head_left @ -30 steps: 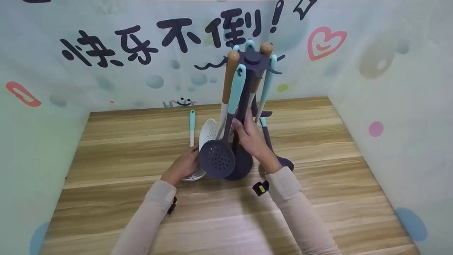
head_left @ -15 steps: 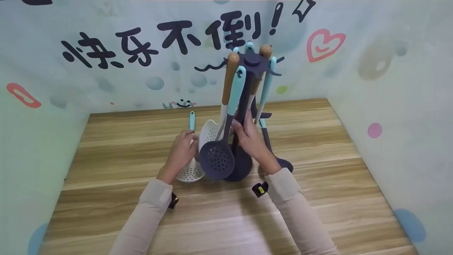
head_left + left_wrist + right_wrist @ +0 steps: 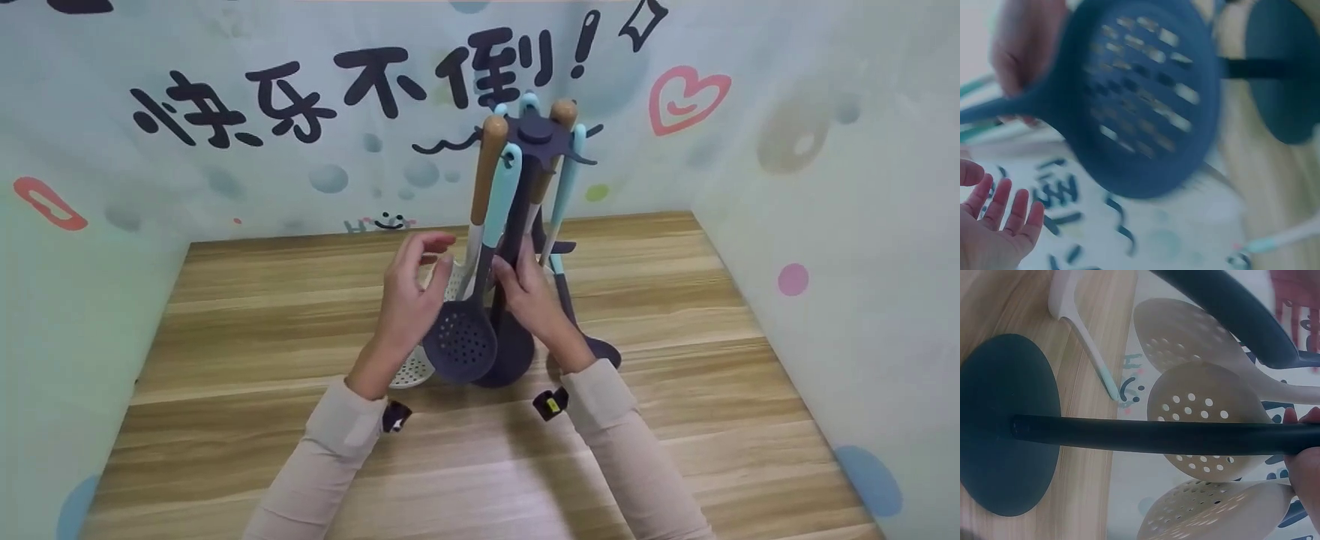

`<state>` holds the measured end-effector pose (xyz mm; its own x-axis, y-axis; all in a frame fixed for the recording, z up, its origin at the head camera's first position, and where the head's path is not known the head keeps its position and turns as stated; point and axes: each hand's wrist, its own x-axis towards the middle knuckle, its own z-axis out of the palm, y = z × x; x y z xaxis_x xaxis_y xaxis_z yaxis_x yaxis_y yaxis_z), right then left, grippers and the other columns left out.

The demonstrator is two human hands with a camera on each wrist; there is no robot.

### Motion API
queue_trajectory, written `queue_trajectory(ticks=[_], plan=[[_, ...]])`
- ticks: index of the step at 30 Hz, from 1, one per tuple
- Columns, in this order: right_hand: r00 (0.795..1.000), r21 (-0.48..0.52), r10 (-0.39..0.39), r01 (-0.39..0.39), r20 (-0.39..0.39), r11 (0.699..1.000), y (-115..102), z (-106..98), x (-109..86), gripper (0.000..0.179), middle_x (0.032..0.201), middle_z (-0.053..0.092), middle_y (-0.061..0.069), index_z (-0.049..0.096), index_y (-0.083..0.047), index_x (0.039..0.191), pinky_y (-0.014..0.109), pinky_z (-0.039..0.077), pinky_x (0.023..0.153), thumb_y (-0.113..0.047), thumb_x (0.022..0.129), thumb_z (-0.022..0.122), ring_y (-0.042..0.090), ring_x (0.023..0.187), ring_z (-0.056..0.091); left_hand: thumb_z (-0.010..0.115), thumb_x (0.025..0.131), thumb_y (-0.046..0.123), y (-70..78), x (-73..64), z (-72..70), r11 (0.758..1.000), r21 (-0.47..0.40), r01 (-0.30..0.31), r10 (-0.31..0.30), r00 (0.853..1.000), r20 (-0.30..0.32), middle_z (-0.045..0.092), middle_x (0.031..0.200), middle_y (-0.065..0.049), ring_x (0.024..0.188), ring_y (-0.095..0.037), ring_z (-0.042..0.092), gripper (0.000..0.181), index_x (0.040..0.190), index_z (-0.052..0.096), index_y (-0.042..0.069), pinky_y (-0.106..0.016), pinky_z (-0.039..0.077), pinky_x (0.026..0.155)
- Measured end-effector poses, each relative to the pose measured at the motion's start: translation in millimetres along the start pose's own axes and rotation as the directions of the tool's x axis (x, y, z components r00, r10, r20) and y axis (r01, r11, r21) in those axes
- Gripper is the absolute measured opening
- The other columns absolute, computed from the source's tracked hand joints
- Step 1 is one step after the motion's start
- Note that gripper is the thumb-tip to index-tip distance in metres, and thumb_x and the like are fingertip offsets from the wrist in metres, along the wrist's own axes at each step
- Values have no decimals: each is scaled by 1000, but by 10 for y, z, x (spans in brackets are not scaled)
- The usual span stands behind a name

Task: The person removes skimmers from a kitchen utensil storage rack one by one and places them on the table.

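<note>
My right hand (image 3: 536, 289) grips the dark pole (image 3: 1157, 436) of a utensil rack, whose top (image 3: 538, 139) has hooks and whose base (image 3: 1010, 424) is a dark disc. My left hand (image 3: 412, 292) is raised at the rack's left side, fingers apart and loosely bent, holding nothing, close to a wooden handle (image 3: 489, 169). In front hangs a dark skimmer (image 3: 459, 341) with a turquoise handle. Pale perforated spoons (image 3: 1207, 410) hang behind the pole. A white skimmer (image 3: 414, 371) lies on the table, mostly hidden behind my left hand in the head view.
A dark ladle (image 3: 600, 351) with a turquoise handle is right of the rack. The wood-grain table (image 3: 285, 300) meets a printed backdrop (image 3: 285, 187) behind and at both sides.
My left hand has left the white skimmer on the table and risen up and forward to the rack's left side, its fingers spreading. My right hand stays on the pole.
</note>
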<state>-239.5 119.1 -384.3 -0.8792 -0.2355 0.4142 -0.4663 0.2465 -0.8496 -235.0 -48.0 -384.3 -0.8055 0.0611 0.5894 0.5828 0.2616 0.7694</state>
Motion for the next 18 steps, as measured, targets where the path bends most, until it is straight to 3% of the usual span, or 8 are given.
queue_trajectory(ticks=[4,8,14,18], plan=[[1000,28,-12,12,-2,1000,208,29,17,24,89,45,10,31,3,120,28,41,70,-1,98,38,36,81,49,50,94,8,221,-1,70,996,-69,-63,66,997,40,60,106,-14,99,-20,57,20,110,55,-3,-34,50,84],[1000,14,-27,27,0,1000,261,21,13,30,98,46,13,30,3,126,30,41,77,-5,99,39,30,88,50,50,94,8,354,-15,125,993,-103,-57,66,994,92,60,103,-13,94,-18,58,21,112,53,-2,-31,51,80],[999,-51,-45,44,-3,998,276,-4,-3,40,127,42,21,24,4,136,41,35,102,-3,98,35,29,116,43,54,93,12,417,-46,182,996,-84,-25,36,991,133,60,102,-12,89,-15,60,23,113,53,-1,-26,53,76],[999,-76,-41,40,-12,996,264,-4,-5,42,136,38,23,21,4,138,46,31,107,-3,99,34,30,124,40,55,93,14,431,-49,205,997,-77,-13,25,986,162,59,103,-11,89,-14,59,26,115,52,0,-26,53,76]])
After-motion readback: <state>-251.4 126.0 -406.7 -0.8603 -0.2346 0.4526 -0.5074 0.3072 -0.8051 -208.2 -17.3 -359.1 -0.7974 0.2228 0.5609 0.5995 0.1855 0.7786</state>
